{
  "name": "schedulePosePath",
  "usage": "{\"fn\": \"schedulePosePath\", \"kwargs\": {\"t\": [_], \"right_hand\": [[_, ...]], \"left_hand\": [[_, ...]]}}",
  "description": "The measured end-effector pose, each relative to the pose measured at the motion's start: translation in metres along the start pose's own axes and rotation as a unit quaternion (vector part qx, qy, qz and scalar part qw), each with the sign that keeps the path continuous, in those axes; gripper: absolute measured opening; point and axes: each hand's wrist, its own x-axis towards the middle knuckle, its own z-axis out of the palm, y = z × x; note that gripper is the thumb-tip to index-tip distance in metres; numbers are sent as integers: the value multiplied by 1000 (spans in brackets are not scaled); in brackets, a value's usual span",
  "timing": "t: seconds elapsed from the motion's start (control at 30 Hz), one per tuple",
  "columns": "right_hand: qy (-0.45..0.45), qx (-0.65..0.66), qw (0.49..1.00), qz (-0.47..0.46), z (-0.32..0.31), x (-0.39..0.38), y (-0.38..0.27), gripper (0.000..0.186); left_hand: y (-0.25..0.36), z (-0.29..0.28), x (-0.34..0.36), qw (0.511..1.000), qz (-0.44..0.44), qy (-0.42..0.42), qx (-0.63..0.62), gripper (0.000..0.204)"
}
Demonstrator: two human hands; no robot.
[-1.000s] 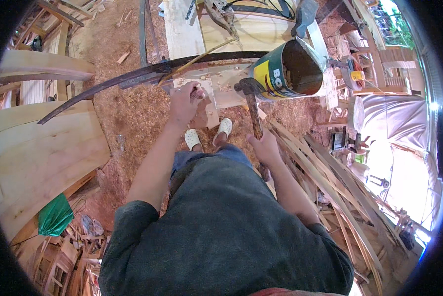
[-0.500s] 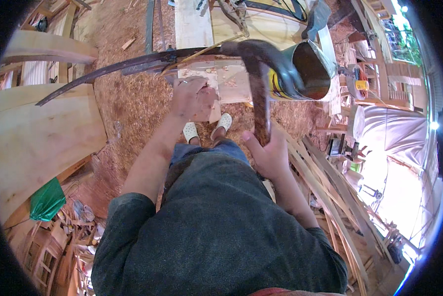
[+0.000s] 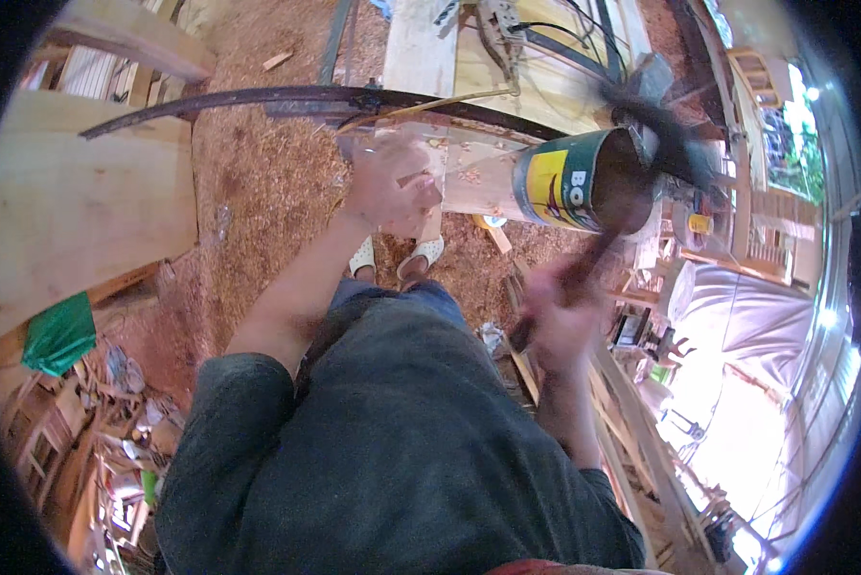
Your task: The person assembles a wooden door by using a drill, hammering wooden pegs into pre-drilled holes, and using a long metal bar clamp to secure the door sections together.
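Note:
My right hand (image 3: pixel 564 311) is closed round the handle of a hammer (image 3: pixel 660 134), whose dark head is blurred by motion. The head is out beyond a green and yellow bucket (image 3: pixel 555 182) on the wooden workbench (image 3: pixel 478 177), in front of the bucket's open mouth. At the bench's near end, my left hand (image 3: pixel 392 187) is closed, its fingers curled. What it grips is hidden by the fingers and the blur. Just past this hand, a long curved dark strip (image 3: pixel 258 99) crosses the bench and sticks out to the left.
Wood shavings (image 3: pixel 248 201) cover the ground. A large wooden panel (image 3: pixel 95 192) stands at left, with a green plastic sheet (image 3: pixel 59 333) below it. Long timber strips (image 3: pixel 631 441) lie at right. A cable (image 3: pixel 555 29) runs over the bench's far part.
The hammer has swung right, from above the bench to beyond the bucket, with my right hand moving right too. My left hand stays at the bench end. The whole view has shifted slightly.

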Motion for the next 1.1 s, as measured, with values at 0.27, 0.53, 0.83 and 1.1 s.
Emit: {"fn": "schedulePosePath", "kwargs": {"t": [0.27, 0.53, 0.83, 1.1], "right_hand": [[-14, -192, 978, -80, 45, 12, 82, 14], [-5, 90, 974, -207, -3, 19, -40, 10], [-144, -325, 930, 92, 52, 14, 86, 36], [-66, 148, 869, -467, -7, 38, -96, 17]], "left_hand": [[-35, 9, -24, 555, -514, -37, -653, 64], [-51, 18, -31, 557, -454, -27, -695, 64], [-57, 25, -27, 516, -491, -38, -701, 63], [-63, 23, -41, 485, -456, -26, -746, 67]]}}
